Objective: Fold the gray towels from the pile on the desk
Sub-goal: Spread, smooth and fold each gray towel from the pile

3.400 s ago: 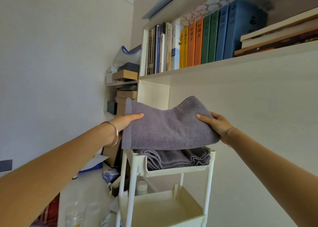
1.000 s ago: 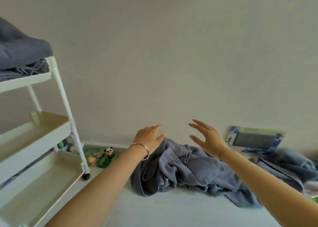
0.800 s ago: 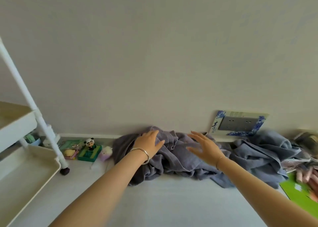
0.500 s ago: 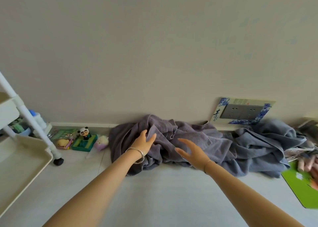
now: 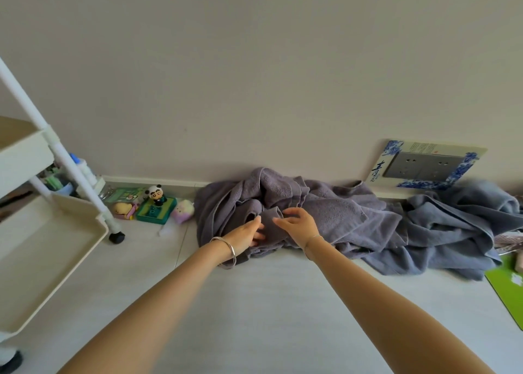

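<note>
Soft, even, fairly bright light. Shadows are faint and soft-edged, lying beneath the left hand point(image 5: 246, 235) and right hand point(image 5: 297, 224) and in the folds of the gray towels point(image 5: 339, 218). Detail is slightly soft throughout. Far left of the hands the white cart post point(image 5: 70, 164) leans with wide-angle distortion, and the far-right edge smears.

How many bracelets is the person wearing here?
2: a silver bangle on the left wrist and a thinner bracelet on the right wrist. Both forearms are bare and in full view, so none seems hidden.
</note>
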`<state>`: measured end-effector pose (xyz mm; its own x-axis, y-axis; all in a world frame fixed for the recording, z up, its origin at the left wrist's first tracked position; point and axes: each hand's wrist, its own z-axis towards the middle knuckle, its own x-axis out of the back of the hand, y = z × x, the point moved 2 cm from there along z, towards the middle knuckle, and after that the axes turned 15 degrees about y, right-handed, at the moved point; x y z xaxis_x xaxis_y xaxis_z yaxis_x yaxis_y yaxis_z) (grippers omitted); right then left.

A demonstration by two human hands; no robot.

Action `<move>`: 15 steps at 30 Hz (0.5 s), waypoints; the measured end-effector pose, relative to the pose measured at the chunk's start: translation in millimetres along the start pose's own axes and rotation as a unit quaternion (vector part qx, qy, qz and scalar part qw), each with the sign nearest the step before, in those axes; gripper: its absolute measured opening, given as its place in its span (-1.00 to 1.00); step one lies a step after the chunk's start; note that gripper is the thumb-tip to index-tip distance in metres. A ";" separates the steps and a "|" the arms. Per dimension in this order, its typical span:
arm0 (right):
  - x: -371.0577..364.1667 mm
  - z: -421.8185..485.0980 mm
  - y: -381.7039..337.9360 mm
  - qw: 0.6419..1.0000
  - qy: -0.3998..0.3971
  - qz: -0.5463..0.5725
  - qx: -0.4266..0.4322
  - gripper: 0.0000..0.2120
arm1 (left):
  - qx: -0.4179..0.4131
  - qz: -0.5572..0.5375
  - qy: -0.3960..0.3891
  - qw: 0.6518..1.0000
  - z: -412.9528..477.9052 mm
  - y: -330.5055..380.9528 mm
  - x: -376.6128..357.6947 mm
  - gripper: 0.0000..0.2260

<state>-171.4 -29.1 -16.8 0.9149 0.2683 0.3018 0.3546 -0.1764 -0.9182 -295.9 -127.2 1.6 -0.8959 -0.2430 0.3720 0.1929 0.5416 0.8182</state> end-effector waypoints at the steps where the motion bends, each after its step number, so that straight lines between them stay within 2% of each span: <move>1: 2.5 0.2 1.9 1.000 0.002 0.010 -0.006 -0.67 | 0.009 0.011 -0.018 1.000 -4.0 1.4 0.3 -0.50; 3: 15.3 -2.0 6.0 1.000 -0.012 -0.010 0.005 -0.71 | -0.016 0.013 0.002 1.000 -11.0 7.0 6.7 -0.53; 5: 39.5 -6.1 18.0 0.996 -0.029 -0.078 0.019 -0.72 | -0.084 0.000 0.084 0.993 -14.5 10.9 15.4 -0.59; 7: 76.0 -10.9 40.9 0.989 -0.015 -0.147 0.018 -0.73 | -0.151 0.012 0.167 0.974 -14.9 12.7 20.0 -0.66; 8: 97.2 -14.4 55.6 0.985 0.001 -0.172 0.003 -0.74 | -0.177 0.037 0.183 0.966 -13.8 12.1 18.5 -0.69; 12: 184.4 -43.2 110.2 0.965 0.068 -0.235 -0.090 -0.81 | -0.267 0.173 0.148 0.936 -13.7 8.0 -14.4 -0.69; 15: 237.2 -65.2 147.3 0.944 0.105 -0.286 -0.125 -0.83 | -0.350 0.225 0.111 0.902 -19.2 10.2 -60.4 -0.68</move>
<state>110.5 -53.3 -63.7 0.5683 0.1979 0.7987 0.8129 -0.2854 -0.5077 -232.1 -122.5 -4.1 -0.5756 -0.3229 0.7513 0.7932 0.0027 0.6089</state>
